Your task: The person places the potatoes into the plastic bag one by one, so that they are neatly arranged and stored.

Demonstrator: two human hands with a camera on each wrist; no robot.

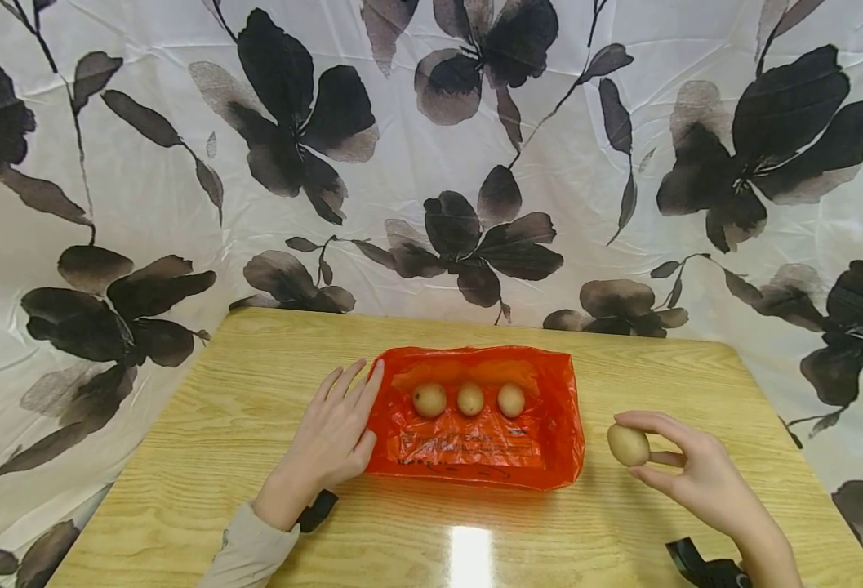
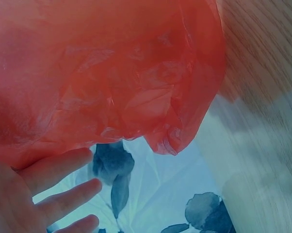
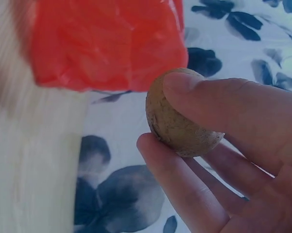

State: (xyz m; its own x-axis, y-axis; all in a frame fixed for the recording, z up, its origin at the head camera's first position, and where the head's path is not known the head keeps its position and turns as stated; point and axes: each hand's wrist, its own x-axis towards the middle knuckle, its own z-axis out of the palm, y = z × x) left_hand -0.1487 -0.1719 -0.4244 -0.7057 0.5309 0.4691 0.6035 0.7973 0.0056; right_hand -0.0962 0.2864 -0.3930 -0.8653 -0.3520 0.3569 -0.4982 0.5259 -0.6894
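While left fingers (image 1: 372,390) splay, right fingers (image 1: 651,421) pinch a potato (image 1: 627,446).

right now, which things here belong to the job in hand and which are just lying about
Seem part of the job:
- potato pinched by the right hand
- three potatoes in a row inside the red plastic bag
- that bag, with the left hand at its left edge

Seem just surroundings:
- wooden table
- floral cloth behind it
- black wrist straps
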